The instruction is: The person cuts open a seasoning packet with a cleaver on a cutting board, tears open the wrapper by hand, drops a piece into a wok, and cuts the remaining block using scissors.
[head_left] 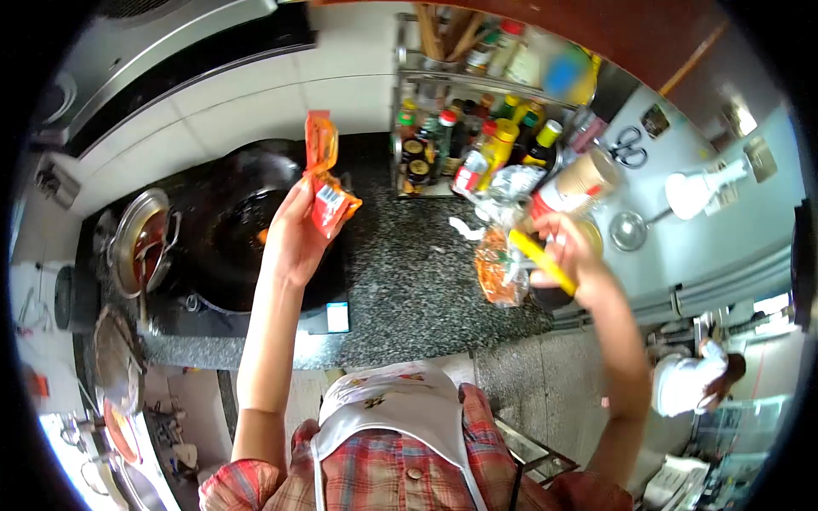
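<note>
My left hand [294,223] is closed around an orange-red seasoning packet [334,206], folded in the middle with its upper part standing up. It is held beside the dark wok [223,277] on the stove, which has dark liquid and a small orange bit in it. Over the right end of the counter, my right hand [573,243] grips a long yellow tool, perhaps a knife handle [544,262]; motion blurs it. Just below lies a clear plastic bag of orange-red food [496,272]. Crumpled clear plastic [507,192] sits behind that hand.
A steel pot [128,243] with reddish contents stands left of the wok. Sauce bottles [503,140] crowd a metal rack [399,128] at the back. A ladle [629,230] and scissors [629,149] hang at right. Another person [692,381] is far right.
</note>
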Tool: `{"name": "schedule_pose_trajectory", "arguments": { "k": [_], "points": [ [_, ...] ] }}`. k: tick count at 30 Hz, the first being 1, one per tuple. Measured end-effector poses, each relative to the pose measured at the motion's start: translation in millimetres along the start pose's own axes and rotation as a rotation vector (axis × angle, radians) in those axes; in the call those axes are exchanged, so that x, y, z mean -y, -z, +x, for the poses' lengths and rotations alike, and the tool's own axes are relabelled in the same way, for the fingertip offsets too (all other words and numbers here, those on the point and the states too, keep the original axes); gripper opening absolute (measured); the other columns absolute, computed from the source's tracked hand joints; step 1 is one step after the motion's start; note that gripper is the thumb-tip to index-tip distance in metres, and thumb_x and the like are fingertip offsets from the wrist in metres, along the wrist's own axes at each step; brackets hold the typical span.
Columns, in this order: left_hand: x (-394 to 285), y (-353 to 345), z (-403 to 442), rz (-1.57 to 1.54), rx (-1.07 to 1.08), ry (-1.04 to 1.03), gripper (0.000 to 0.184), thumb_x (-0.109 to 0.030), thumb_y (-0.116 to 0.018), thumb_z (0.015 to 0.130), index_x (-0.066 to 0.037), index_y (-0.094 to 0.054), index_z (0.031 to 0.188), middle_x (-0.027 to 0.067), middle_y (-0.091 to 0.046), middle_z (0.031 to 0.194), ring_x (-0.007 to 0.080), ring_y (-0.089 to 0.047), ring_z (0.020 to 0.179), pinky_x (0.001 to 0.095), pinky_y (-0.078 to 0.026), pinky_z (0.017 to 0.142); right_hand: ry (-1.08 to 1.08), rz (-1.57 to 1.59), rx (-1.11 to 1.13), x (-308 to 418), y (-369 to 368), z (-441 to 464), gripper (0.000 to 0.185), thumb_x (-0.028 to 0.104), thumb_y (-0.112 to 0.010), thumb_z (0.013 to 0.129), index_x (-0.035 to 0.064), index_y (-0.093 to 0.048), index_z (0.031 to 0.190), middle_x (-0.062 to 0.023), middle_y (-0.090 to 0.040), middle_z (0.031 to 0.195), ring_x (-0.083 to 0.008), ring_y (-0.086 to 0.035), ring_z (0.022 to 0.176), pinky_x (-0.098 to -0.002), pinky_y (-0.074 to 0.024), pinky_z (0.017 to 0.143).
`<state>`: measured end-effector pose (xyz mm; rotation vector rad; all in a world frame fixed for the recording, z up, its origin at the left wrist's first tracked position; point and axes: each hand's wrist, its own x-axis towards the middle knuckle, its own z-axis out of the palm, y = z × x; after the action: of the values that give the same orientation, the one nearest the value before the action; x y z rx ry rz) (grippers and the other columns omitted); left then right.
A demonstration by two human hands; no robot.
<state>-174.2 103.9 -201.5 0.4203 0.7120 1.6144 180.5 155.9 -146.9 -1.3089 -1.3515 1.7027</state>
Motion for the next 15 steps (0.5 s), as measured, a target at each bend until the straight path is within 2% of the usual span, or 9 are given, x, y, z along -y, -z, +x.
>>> {"name": "schedule_pose_trajectory", "arguments": {
  "k": [1, 3, 4, 5, 7, 9, 10, 11, 15],
  "points": [
    [-10, -2, -3, 0.101, -0.051, -0.026, 0.030, -0.028, -0.044, 0.093, -0.009, -0.049, 0.116, 0.0032, -0.059, 0.104, 0.0132, -0.059, 0.088, 0.0299, -0.049, 0.070, -0.147, 0.325, 0.021, -4, -16, -9, 0.040, 0.002, -0.067, 0.070, 0.0089, -0.046, 0.103, -0.0008, -0.047, 0.087, -0.0067, -0.042, 0.061, -0.0216, -0.0448, 0.054],
    [-29, 0, -10, 0.147, -0.071, -0.104, 0.030, -0.026, -0.042, 0.094, -0.008, -0.048, 0.117, 0.0037, -0.059, 0.104, 0.0132, -0.059, 0.087, 0.0302, -0.049, 0.070, 0.029, 0.517, 0.166, -23, -53, -27, 0.063, 0.002, -0.078, 0.058, 0.0100, -0.042, 0.109, -0.0022, -0.045, 0.095, -0.0095, -0.043, 0.068, -0.0227, -0.0460, 0.059],
    [-37, 1, -14, 0.190, -0.073, -0.152, 0.030, -0.024, -0.041, 0.095, -0.008, -0.047, 0.118, 0.0042, -0.059, 0.104, 0.0133, -0.059, 0.086, 0.0306, -0.049, 0.070, 0.357, 0.385, 0.288, -40, -74, -33, 0.075, 0.003, -0.082, 0.052, 0.0110, -0.039, 0.113, -0.0029, -0.044, 0.099, -0.0110, -0.045, 0.072, -0.0235, -0.0464, 0.061],
    [-43, 0, -17, 0.201, -0.077, -0.246, 0.027, -0.020, -0.038, 0.096, -0.006, -0.045, 0.117, 0.0047, -0.058, 0.101, 0.0128, -0.058, 0.083, 0.0296, -0.048, 0.068, 0.247, 0.466, 0.335, -51, -91, -32, 0.090, 0.004, -0.087, 0.044, 0.0130, -0.034, 0.117, -0.0040, -0.043, 0.105, -0.0134, -0.047, 0.080, -0.0255, -0.0466, 0.065],
    [-60, 2, -32, 0.280, -0.109, -0.298, 0.026, -0.019, -0.037, 0.096, -0.006, -0.046, 0.116, 0.0047, -0.058, 0.099, 0.0121, -0.057, 0.082, 0.0285, -0.048, 0.069, -0.071, 0.731, 0.368, -76, -124, -28, 0.087, 0.004, -0.086, 0.046, 0.0132, -0.035, 0.116, -0.0043, -0.046, 0.104, -0.0146, -0.050, 0.083, -0.0238, -0.0452, 0.066],
    [-73, 1, -47, 0.379, -0.159, -0.363, 0.022, -0.017, -0.036, 0.096, -0.005, -0.048, 0.110, 0.0033, -0.056, 0.092, 0.0102, -0.055, 0.078, 0.0247, -0.047, 0.068, -0.048, 0.679, 0.371, -105, -148, -16, 0.082, 0.009, -0.085, 0.051, 0.0109, -0.035, 0.116, -0.0052, -0.050, 0.095, -0.0128, -0.050, 0.078, -0.0207, -0.0433, 0.059],
    [-76, 1, -52, 0.379, -0.179, -0.375, 0.022, -0.017, -0.036, 0.096, -0.005, -0.048, 0.110, 0.0033, -0.056, 0.092, 0.0102, -0.055, 0.078, 0.0247, -0.047, 0.068, 0.169, 0.478, 0.389, -111, -158, -16, 0.078, 0.015, -0.084, 0.056, 0.0089, -0.035, 0.117, -0.0059, -0.052, 0.088, -0.0119, -0.051, 0.074, -0.0193, -0.0426, 0.052],
    [-78, 1, -57, 0.394, -0.227, -0.376, 0.021, -0.017, -0.037, 0.096, -0.006, -0.049, 0.108, 0.0029, -0.056, 0.091, 0.0095, -0.055, 0.077, 0.0241, -0.047, 0.067, 0.103, 0.458, 0.379, -115, -159, -14, 0.079, 0.005, -0.085, 0.051, 0.0110, -0.036, 0.114, -0.0053, -0.049, 0.097, -0.0100, -0.047, 0.079, -0.0209, -0.0425, 0.065],
    [-71, 8, -63, 0.475, -0.286, -0.308, 0.016, -0.020, -0.042, 0.095, -0.007, -0.048, 0.101, 0.0020, -0.054, 0.083, 0.0072, -0.052, 0.070, 0.0229, -0.046, 0.062, 0.391, -0.084, 0.192, -110, -179, -11, 0.101, 0.017, -0.088, 0.050, 0.0100, -0.022, 0.126, -0.0046, -0.047, 0.098, -0.0115, -0.044, 0.080, -0.0235, -0.0373, 0.064]
  ]
}}
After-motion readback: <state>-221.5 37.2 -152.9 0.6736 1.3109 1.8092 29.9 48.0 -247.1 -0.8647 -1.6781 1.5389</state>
